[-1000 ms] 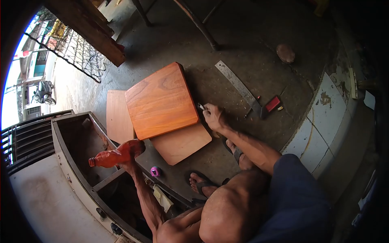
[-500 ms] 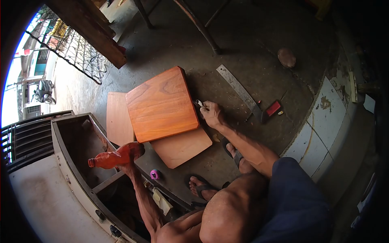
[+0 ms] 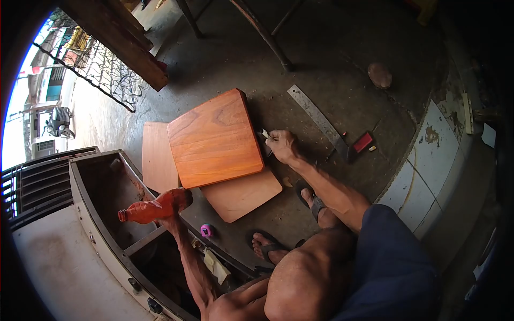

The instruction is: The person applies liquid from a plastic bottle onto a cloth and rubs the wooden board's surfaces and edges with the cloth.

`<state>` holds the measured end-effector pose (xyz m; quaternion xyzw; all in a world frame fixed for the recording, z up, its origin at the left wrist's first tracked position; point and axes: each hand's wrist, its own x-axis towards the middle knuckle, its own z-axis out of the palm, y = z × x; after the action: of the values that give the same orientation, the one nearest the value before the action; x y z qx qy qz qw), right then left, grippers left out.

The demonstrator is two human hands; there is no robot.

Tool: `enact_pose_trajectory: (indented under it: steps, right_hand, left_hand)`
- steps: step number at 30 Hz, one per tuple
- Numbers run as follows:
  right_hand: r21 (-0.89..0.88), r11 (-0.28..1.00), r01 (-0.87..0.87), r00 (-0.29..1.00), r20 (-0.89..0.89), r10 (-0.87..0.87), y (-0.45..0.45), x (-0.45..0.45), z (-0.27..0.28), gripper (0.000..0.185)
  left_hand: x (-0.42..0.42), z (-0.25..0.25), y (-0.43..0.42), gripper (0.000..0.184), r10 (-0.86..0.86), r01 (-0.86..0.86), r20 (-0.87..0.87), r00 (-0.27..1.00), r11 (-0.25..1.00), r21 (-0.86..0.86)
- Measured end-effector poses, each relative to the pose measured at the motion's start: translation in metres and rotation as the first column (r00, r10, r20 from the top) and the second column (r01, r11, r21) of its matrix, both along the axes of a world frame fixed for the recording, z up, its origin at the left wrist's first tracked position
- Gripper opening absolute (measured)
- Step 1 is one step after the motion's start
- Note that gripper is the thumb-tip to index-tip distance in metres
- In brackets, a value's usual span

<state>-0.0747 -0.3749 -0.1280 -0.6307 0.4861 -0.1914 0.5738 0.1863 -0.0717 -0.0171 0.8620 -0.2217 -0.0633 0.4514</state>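
My left hand (image 3: 170, 218) is wrapped round a red plastic bottle (image 3: 147, 211), which lies tilted on its side with its neck pointing left. At the right edge of an orange-brown, glossy wooden board (image 3: 214, 142), my right hand (image 3: 282, 145) pinches a small whitish piece (image 3: 265, 134); its kind is too small to make out. The glossy board rests on top of paler wooden boards, one showing at its left (image 3: 159, 155) and one at its near side (image 3: 243, 197).
A metal try square (image 3: 318, 119) lies on the floor beside a red box (image 3: 362, 142). The pink tape measure (image 3: 206, 230) is near my foot. An open cabinet frame (image 3: 96, 214) stands at left, table legs (image 3: 262, 35) at the back, white tiles (image 3: 436, 152) at right.
My right hand has moved slightly away from me along the board's right edge. The bottle stays in my left hand, and the view has shifted a little.
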Motion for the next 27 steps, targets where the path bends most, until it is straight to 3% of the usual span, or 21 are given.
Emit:
enact_pose_trajectory:
  steps: [2,5,7,8,11,14,15,16,17,18,19,21,24,26,27]
  right_hand:
    - [-0.038,0.980,0.194,0.977,0.100,-0.190,-0.021,0.015,-0.031,0.014]
    - [-0.212,0.940,0.267,0.962,0.114,-0.247,-0.073,0.054,-0.031,0.015]
    - [-0.233,0.940,0.248,0.967,0.114,-0.227,-0.105,0.070,0.010,0.015]
    - [-0.233,0.940,0.251,0.966,0.118,-0.229,-0.118,0.081,0.006,0.015]
    - [-0.299,0.952,0.073,0.977,0.213,-0.008,-0.133,0.098,-0.011,0.019]
    - [-0.295,0.955,0.036,0.981,0.194,0.023,-0.113,0.082,-0.036,0.019]
    - [-0.284,0.947,0.151,0.842,0.538,0.027,-0.091,0.077,-0.048,0.017]
    - [-0.233,0.972,0.038,0.943,0.331,0.043,-0.067,0.057,-0.061,0.015]
    - [-0.308,0.951,0.018,0.961,0.267,0.068,-0.039,0.025,-0.022,0.015]
    - [-0.411,0.910,-0.043,0.975,0.181,0.127,-0.014,0.007,-0.021,0.016]
    - [-0.294,0.950,-0.108,0.983,0.113,0.147,0.017,-0.019,-0.017,0.021]
    - [-0.208,0.961,-0.180,0.954,0.202,0.223,0.064,-0.062,-0.013,0.024]
    - [-0.196,0.965,-0.175,0.952,0.216,0.217,0.072,-0.085,0.000,0.023]
    - [-0.282,0.959,0.024,0.977,0.211,0.037,0.040,-0.061,0.006,0.021]
    - [-0.248,0.968,0.024,0.984,0.178,0.021,0.012,-0.048,0.018,0.021]
  left_hand:
    - [0.004,-0.006,0.004,0.054,0.020,-0.020,0.021,1.000,1.000,-0.007]
    - [0.006,-0.010,0.004,0.054,0.026,-0.023,0.051,0.998,0.998,-0.051]
    - [0.013,-0.013,0.008,0.054,0.007,-0.002,0.059,0.998,0.997,-0.082]
    - [0.021,-0.019,0.014,0.053,-0.035,0.040,0.050,0.998,0.994,-0.104]
    - [0.032,-0.026,0.021,0.052,-0.106,0.108,0.027,0.994,0.985,-0.135]
    - [0.023,-0.013,0.013,0.051,-0.104,0.100,-0.035,0.994,0.990,-0.103]
    - [0.017,-0.008,0.011,0.051,-0.105,0.099,-0.069,0.992,0.992,-0.083]
    - [0.011,-0.004,0.007,0.051,-0.108,0.101,-0.110,0.988,0.993,-0.066]
    - [0.005,0.001,0.003,0.051,-0.121,0.114,-0.155,0.980,0.992,-0.053]
    - [-0.003,0.005,-0.002,0.051,-0.133,0.126,-0.199,0.971,0.991,-0.048]
    - [-0.010,0.008,-0.009,0.051,-0.149,0.142,-0.236,0.960,0.989,-0.049]
    - [-0.020,0.013,-0.021,0.052,-0.183,0.177,-0.346,0.920,0.983,-0.051]
    - [-0.014,-0.001,-0.004,0.059,-0.147,0.125,-0.310,0.939,0.988,-0.092]
    - [0.000,-0.009,0.011,0.060,-0.192,0.156,-0.392,0.900,0.980,-0.121]
    - [0.010,-0.014,0.018,0.062,-0.225,0.175,-0.466,0.856,0.973,-0.149]
